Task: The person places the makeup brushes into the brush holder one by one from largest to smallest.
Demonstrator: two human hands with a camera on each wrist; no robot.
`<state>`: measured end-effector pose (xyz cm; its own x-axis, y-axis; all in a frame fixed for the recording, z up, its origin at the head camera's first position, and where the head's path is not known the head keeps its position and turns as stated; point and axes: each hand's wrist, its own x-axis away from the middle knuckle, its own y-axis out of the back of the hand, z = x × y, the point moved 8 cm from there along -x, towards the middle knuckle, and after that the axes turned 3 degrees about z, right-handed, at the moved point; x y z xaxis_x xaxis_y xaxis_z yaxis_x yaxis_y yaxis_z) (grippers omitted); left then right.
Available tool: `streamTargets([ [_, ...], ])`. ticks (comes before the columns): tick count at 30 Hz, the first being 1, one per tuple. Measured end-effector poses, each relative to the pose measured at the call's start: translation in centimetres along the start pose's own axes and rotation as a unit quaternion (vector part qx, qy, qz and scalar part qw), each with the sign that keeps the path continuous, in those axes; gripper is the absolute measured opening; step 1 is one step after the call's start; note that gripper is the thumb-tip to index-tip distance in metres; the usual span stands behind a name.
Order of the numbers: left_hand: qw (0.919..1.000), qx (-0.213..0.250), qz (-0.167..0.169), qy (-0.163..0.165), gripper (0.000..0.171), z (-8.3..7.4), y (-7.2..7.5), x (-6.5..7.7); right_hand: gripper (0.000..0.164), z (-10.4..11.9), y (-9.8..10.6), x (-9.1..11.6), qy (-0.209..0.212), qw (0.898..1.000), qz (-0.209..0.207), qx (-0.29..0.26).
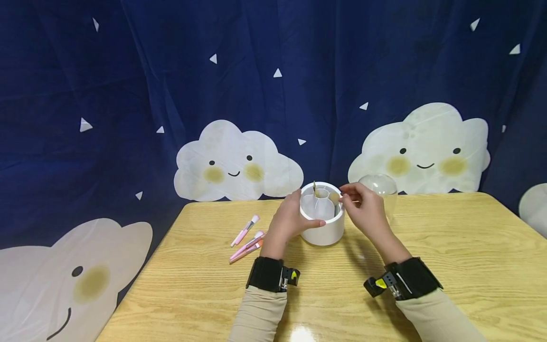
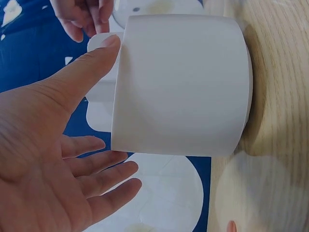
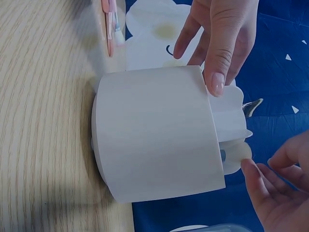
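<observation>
One partitioned white tub (image 1: 323,234) stands on the table (image 1: 205,304), a slim gold thing (image 1: 314,188) poking up inside. The left hand (image 1: 288,217), fingers loose, rests its thumb on the rim; the right hand (image 1: 366,207) touches a beige piece (image 3: 240,151) there, pinching or not I can't tell! Pink brushes (image 1: 245,231) lie left; the right hand half-hides a clear dome (image 1: 379,181).

Holder (image 1: 322,232): white, round, smooth-walled, standing upright on the desk (image 1: 342,304), open-topped; pale scalloped dividers (image 3: 228,116) rise above its rim, ringing a middle cell, with a slim gleaming item (image 1: 314,188) poking up there
</observation>
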<state>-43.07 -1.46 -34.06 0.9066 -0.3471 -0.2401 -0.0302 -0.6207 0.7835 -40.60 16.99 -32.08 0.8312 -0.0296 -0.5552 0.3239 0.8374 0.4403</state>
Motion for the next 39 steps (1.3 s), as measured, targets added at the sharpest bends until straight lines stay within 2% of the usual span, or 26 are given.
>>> streamTargets([
  [10,1.0,0.004,-0.002,0.001,0.097,0.1,0.6,0.2,0.017,0.1,0.4,-0.1,0.013,1.0,-0.022,0.009],
  [18,0.9999,-0.001,0.0,0.013,0.096,0.1,0.7,0.3,0.018,-0.5,0.1,0.1,0.005,1.0,-0.007,0.023],
  [27,0.9999,0.003,-0.001,0.01,0.092,0.0,0.7,0.2,0.015,-0.5,0.0,0.4,0.027,0.998,-0.039,0.041],
  [39,0.9999,-0.002,-0.001,0.012,0.089,0.1,0.6,0.2,0.014,-1.0,-0.7,0.7,0.023,0.994,-0.045,0.098],
])
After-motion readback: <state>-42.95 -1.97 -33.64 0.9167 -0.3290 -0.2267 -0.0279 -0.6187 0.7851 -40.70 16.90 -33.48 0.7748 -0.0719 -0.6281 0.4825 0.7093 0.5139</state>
